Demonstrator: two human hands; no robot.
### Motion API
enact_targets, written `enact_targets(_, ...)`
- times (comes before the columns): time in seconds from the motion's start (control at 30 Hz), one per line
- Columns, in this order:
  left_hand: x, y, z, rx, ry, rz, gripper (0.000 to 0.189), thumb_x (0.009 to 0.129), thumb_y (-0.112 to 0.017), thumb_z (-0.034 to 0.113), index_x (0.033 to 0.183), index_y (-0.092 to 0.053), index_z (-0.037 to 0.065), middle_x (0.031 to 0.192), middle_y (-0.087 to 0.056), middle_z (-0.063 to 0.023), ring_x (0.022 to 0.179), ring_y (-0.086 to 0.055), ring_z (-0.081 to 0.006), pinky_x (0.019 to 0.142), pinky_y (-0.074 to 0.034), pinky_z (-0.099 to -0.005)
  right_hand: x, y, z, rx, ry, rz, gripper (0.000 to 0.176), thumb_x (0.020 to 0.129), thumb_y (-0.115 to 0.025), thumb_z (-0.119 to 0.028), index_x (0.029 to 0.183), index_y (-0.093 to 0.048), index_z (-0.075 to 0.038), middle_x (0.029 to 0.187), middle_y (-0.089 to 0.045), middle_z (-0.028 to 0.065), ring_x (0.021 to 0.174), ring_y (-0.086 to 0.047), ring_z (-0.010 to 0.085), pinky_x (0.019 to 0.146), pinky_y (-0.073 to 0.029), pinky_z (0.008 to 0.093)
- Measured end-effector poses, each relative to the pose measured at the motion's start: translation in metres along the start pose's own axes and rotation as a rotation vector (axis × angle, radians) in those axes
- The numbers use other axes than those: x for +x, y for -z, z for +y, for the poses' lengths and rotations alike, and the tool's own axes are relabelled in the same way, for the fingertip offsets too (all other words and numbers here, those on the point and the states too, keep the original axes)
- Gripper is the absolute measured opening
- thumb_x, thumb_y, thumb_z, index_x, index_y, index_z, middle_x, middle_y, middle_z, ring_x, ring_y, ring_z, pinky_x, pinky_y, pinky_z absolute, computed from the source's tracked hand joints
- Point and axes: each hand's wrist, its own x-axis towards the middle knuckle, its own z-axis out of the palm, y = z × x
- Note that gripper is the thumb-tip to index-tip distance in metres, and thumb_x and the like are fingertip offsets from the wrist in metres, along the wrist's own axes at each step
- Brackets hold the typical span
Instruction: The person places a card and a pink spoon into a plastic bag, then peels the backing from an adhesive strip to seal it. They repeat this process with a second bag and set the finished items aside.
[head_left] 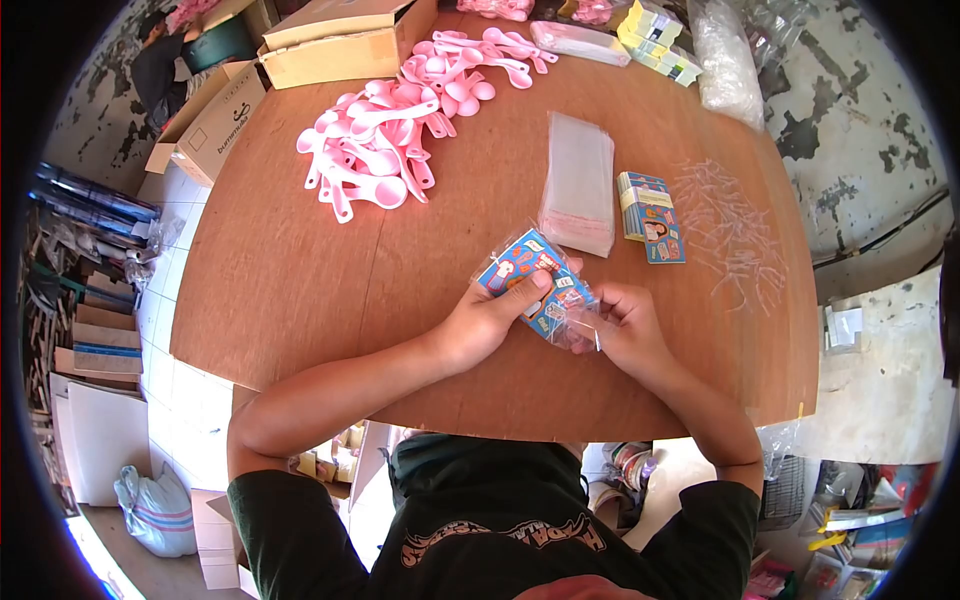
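Note:
A blue printed card in a clear plastic bag (pixel 548 282) is held over the table's near half. My left hand (pixel 497 312) grips the bagged card, its thumb lying across the printed front. At the bag's right end, my right hand (pixel 622 325) pinches the gathered clear plastic, and a thin whitish strip shows by the fingertips. Beyond my hands lies a stack of flat clear bags (pixel 578 185). To its right sits a banded stack of blue cards (pixel 652 218). Thin clear-white strips (pixel 735 235) are scattered farther right.
Pink plastic spoons (pixel 385 135) are heaped on the wooden table (pixel 480 390) at the far left. Behind them stands a cardboard box (pixel 340 45). Packs of cards (pixel 660 40) and a roll of clear plastic (pixel 725 65) lie along the back right edge.

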Motion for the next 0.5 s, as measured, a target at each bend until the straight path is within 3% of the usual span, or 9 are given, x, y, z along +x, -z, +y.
enact_targets(0.23, 0.000, -0.003, -0.002, 0.065, -0.005, 0.009, 0.039, 0.099, -0.048, 0.025, 0.128, -0.048, -0.002, 0.128, -0.056, -0.0129, 0.115, -0.055, -0.0206, 0.100, -0.044, -0.0379, -0.001, -0.002, -0.004, -0.003, 0.002, -0.008, 0.013, 0.090, -0.064, -0.011, 0.084, -0.060, 0.000, 0.069, -0.063, 0.0050, 0.058, -0.060, 0.0080, 0.052, -0.048, 0.0217)
enact_targets(0.33, 0.001, -0.003, -0.002, 0.044, -0.006, 0.022, 0.038, 0.099, -0.048, 0.024, 0.126, -0.049, -0.002, 0.128, -0.056, -0.0129, 0.116, -0.055, -0.0209, 0.100, -0.043, -0.0375, -0.001, -0.004, -0.005, -0.031, -0.024, -0.017, 0.011, 0.090, -0.064, -0.009, 0.085, -0.061, 0.001, 0.076, -0.065, 0.0056, 0.062, -0.061, 0.0090, 0.055, -0.050, 0.0227)
enact_targets(0.4, 0.002, -0.001, -0.002, 0.020, -0.006, 0.032, 0.037, 0.098, -0.049, 0.023, 0.126, -0.050, -0.002, 0.127, -0.057, -0.0130, 0.116, -0.056, -0.0214, 0.100, -0.043, -0.0373, -0.001, -0.015, -0.006, 0.001, 0.247, 0.124, 0.009, 0.086, -0.066, -0.004, 0.091, -0.062, 0.002, 0.086, -0.065, 0.0087, 0.070, -0.062, 0.0106, 0.060, -0.051, 0.0239)
enact_targets(0.43, 0.003, 0.002, -0.002, -0.042, 0.008, 0.041, 0.037, 0.098, -0.049, 0.023, 0.125, -0.050, -0.002, 0.126, -0.057, -0.0127, 0.116, -0.056, -0.0221, 0.100, -0.044, -0.0375, -0.001, -0.017, -0.005, 0.001, 0.247, 0.125, 0.009, 0.086, -0.066, -0.004, 0.091, -0.062, 0.002, 0.086, -0.065, 0.0087, 0.070, -0.062, 0.0106, 0.060, -0.051, 0.0239)
enact_targets(0.5, 0.004, 0.004, -0.001, -0.104, 0.022, 0.049, 0.037, 0.097, -0.050, 0.022, 0.125, -0.050, -0.002, 0.124, -0.058, -0.0125, 0.116, -0.056, -0.0227, 0.100, -0.044, -0.0377, -0.001, -0.018, -0.005, -0.289, 0.567, 0.295, 0.015, 0.081, -0.069, 0.001, 0.095, -0.065, 0.001, 0.093, -0.063, 0.0113, 0.077, -0.062, 0.0140, 0.063, -0.051, 0.0251)
